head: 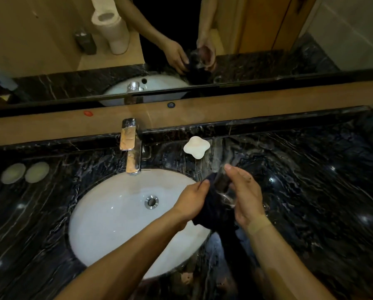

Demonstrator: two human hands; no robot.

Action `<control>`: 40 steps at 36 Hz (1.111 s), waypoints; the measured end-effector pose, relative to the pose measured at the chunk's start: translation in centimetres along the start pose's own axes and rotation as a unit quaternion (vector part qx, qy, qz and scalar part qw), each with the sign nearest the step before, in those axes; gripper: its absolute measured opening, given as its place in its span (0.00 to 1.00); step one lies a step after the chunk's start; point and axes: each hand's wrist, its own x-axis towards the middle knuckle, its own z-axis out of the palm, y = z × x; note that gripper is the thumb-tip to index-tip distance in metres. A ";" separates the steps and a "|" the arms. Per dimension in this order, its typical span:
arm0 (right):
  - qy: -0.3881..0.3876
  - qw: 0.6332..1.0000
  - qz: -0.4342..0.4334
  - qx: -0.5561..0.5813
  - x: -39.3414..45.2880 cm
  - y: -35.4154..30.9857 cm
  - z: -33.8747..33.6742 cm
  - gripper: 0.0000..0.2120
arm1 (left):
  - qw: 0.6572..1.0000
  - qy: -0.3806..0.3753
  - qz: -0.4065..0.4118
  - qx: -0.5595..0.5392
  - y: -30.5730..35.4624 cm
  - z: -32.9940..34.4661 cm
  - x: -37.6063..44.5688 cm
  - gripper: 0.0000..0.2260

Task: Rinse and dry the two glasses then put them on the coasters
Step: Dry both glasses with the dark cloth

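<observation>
A clear glass (225,192) lies tilted in my right hand (245,195), just right of the white sink (107,215). My left hand (192,202) grips a dark cloth (213,213) that is pressed against and partly into the glass, and the cloth hangs down below both hands. Two pale round coasters (13,173) (37,172) lie side by side on the black marble counter at the far left, with nothing on them. I cannot see a second glass.
A chrome tap (130,146) stands behind the sink, with no water running. A white flower-shaped soap dish (196,147) sits behind my hands. The black marble counter (311,180) spreads to the right. A mirror (181,40) runs along the back wall.
</observation>
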 end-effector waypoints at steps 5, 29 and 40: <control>-0.007 0.998 0.029 -0.049 0.0 2.1 0.5 0.24 | 0.992 -0.033 -0.020 0.119 -1.1 -3.7 3.2 0.19; 0.044 0.989 -0.037 -0.135 -0.9 4.0 -1.6 0.34 | 0.886 0.239 0.036 0.395 -3.2 -9.7 14.4 0.22; 0.074 0.971 -0.107 -0.201 -4.6 5.4 -6.6 0.33 | 0.909 -0.036 0.312 0.274 -4.9 -0.8 8.0 0.18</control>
